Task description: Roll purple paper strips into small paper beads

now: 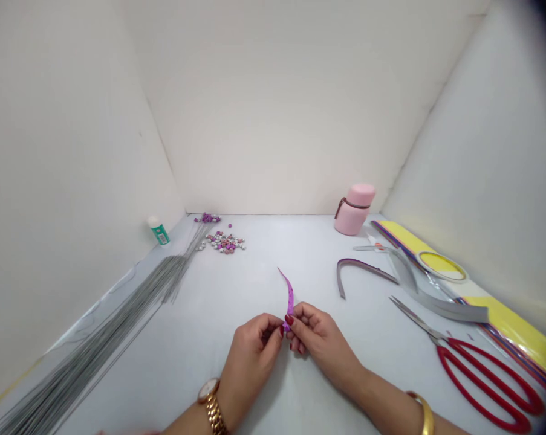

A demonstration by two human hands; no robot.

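Note:
A narrow purple paper strip [290,295] rises from between my fingertips, its thin free end curving away from me. At its near end the strip is folded into a small bunch, partly covered by my fingers. My left hand [257,343] pinches this folded end from the left. From the right, my right hand [318,338] grips the strip between thumb and fingers. Both hands meet just above the table. Small folded paper stars [227,242], purple, pink and silver, lie in a heap beyond my left hand.
Long grey wires [132,314] run along the left, with a glue stick [158,230] behind. On the right lie red-handled scissors [472,368], curled grey strips [449,308], a dark purple strip [363,262], a tape roll [441,266] and yellow sheets [517,323]. A pink flask [354,210] stands behind.

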